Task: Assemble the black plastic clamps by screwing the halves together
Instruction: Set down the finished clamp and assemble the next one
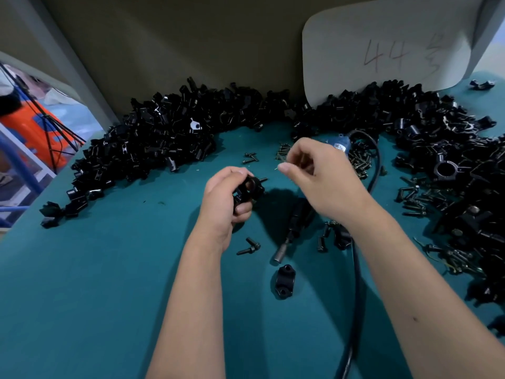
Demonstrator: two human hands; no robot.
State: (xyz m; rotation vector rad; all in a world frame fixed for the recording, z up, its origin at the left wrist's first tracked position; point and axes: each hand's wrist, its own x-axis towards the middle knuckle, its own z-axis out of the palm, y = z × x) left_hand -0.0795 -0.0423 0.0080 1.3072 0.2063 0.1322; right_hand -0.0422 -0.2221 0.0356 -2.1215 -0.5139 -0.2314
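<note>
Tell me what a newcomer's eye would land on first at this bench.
First, the great heap of black clamp parts curving along the back of the teal table and down its right side. Next, mid-frame, the left hand gripping a black clamp with a screw sticking out, while the right hand hovers just right of it, fingers curled. Behind, a white board marked 44 leans on the wall.

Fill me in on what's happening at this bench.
A person is putting together black plastic clamps on a teal table. The left hand grips a black ring-shaped clamp with a screw sticking out. The right hand hovers above it, fingers curled. Piles of black parts and loose screws surround them.
</note>
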